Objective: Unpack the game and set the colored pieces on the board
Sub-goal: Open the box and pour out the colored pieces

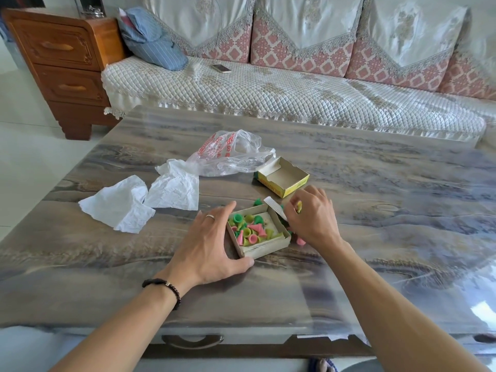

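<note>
Crumpled white paper lies at left on the counter. Left hand, fingers straight, braces the small cardboard tray of green, pink and yellow cone pieces. Right hand, grip pinched on a yellow piece, sits beside the tray. Behind it, the empty yellow box lid.

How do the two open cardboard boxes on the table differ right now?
The near box holds green, pink and yellow pieces; the yellow box looks empty. The near box is plain grey-white outside, the yellow box printed. The left hand braces the near box; nothing touches the yellow box. Both are shallow open trays.
</note>
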Demonstrator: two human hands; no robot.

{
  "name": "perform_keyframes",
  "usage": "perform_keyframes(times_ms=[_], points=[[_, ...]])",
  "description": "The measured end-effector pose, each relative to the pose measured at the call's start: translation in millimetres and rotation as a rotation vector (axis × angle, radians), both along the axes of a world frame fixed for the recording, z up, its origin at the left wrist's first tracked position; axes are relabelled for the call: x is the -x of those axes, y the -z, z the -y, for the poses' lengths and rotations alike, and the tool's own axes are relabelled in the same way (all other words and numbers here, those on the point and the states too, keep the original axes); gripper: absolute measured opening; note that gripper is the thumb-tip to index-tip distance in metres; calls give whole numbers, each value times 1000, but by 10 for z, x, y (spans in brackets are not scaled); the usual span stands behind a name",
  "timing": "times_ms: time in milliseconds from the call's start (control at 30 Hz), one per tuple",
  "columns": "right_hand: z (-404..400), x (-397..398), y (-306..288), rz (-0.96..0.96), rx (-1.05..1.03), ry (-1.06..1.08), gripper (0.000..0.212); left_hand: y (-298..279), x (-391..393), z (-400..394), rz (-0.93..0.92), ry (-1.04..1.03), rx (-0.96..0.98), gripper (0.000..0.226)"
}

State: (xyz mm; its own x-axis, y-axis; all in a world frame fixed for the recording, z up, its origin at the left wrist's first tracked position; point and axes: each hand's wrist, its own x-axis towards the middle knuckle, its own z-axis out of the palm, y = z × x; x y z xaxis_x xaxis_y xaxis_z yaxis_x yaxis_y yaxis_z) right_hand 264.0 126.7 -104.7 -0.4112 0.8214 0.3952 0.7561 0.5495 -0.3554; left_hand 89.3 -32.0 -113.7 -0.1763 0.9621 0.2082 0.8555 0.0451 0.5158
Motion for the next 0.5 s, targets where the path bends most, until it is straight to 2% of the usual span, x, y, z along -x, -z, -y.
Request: perform_keyframes(times_ms=[100,233,300,500], points=[[207,141,-104,-85,-141,-184,14,-14,-3,7,13,-2,15,116],[494,438,-119,160,-98,-477,25,-33,-5,20,46,1,15,116],[527,522,-52,222,-99,-479,26,-38,-1,20,65,-3,3,115],[512,506,-42,163,71,-397,23,-24,11,16,66,-7,-11,114]])
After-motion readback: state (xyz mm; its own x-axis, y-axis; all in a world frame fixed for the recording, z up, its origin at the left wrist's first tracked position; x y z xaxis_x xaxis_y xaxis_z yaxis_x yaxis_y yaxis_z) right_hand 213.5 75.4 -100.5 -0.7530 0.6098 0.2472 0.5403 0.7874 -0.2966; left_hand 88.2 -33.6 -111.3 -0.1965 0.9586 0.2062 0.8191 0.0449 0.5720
